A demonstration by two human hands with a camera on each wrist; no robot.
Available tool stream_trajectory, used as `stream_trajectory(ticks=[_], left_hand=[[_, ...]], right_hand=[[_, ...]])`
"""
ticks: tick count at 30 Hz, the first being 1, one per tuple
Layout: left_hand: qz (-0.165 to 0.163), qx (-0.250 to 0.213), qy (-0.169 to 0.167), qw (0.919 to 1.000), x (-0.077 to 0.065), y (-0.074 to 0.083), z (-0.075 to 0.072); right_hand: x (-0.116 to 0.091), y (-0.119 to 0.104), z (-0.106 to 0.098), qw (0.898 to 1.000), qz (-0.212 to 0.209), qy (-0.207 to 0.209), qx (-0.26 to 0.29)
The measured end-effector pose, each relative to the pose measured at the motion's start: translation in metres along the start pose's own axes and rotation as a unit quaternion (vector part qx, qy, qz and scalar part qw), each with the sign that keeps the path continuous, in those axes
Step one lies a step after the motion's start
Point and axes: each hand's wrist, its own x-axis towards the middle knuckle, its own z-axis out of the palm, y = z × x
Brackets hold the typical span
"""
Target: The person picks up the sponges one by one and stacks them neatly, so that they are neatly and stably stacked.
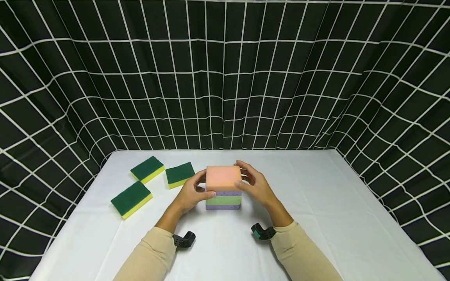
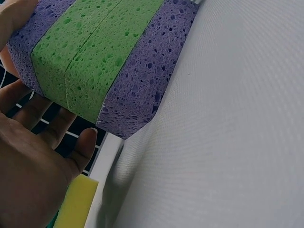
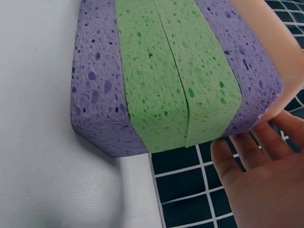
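Observation:
A stack of sponges stands at the middle of the white table. On top lies a peach-orange sponge [image 1: 223, 176]; below it come a purple sponge [image 3: 247, 66], two green sponges [image 3: 166, 80] and another purple sponge [image 2: 147, 71] at the bottom. My left hand [image 1: 190, 195] holds the orange sponge at its left side, thumb at the front corner and fingers round behind. From the right, my right hand [image 1: 258, 187] grips the same sponge, its thumb on the front right corner. In both wrist views the fingers reach behind the stack's upper layers.
Left of the stack lie three yellow sponges with dark green scouring tops: a rear one [image 1: 147, 168], one close to my left hand [image 1: 180, 174] and a nearer one [image 1: 131, 199]. A black curtain with a white grid [image 1: 225, 78] surrounds the table [image 1: 316, 210].

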Motion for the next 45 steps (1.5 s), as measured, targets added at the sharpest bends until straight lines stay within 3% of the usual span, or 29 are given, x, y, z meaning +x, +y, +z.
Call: stream_trajectory(ticks=[19,26,28,32,35,39,45], left_hand=[[0.007,0.005,-0.008,0.9999,0.002,0.003,0.001],[0.022,0.022,0.019,0.9993,0.007,-0.024,-0.003],[0.022,0.028,0.029,0.9989,0.005,-0.025,-0.005],[0.038,0.046,0.036,0.9976,0.002,-0.022,-0.008],[0.055,0.051,0.040,0.9963,-0.003,-0.003,-0.010],[0.071,0.059,0.051,0.9944,-0.012,0.026,-0.016],[0.092,0.069,0.082,0.9901,-0.016,0.016,-0.035]], right_hand=[[-0.003,0.005,0.000,0.999,-0.021,0.018,-0.025],[-0.001,0.002,0.000,1.000,0.007,0.017,-0.019],[-0.001,0.003,0.001,1.000,0.014,0.013,-0.016],[-0.001,0.004,0.002,1.000,0.020,0.012,-0.013],[-0.002,0.005,0.002,1.000,0.018,0.013,-0.013],[-0.003,-0.014,0.004,1.000,0.022,0.012,-0.006],[-0.003,-0.030,0.005,1.000,0.025,0.008,-0.011]])
